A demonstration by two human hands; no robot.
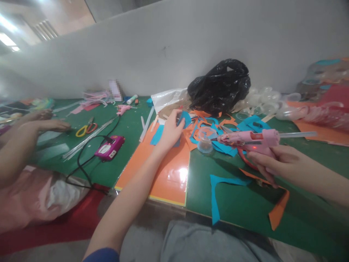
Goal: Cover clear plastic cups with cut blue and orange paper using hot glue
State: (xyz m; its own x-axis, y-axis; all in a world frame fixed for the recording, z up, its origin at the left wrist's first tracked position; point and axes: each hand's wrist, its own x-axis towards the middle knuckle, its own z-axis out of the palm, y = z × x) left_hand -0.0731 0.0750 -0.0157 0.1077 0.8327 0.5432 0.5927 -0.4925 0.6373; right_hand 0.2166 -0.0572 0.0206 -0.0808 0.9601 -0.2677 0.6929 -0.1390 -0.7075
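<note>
Pink plastic glue gun (252, 139) fills our clenched right hand (268, 162); left of it, our left hand (172, 127) pinches a blue sheet (185, 118); a purple plastic adapter's white label (105, 149) is illegible.

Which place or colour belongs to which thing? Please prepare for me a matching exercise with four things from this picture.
Things:
1. Glue gun with glowing red light
2. Power strip
3. Plastic bag
4. L-shaped blue scrap

Places or colours:
A. Black
B. Reaching the front edge of the table
C. In the right hand
D. Magenta

Right pairs: 1-C, 2-D, 3-A, 4-B
</note>
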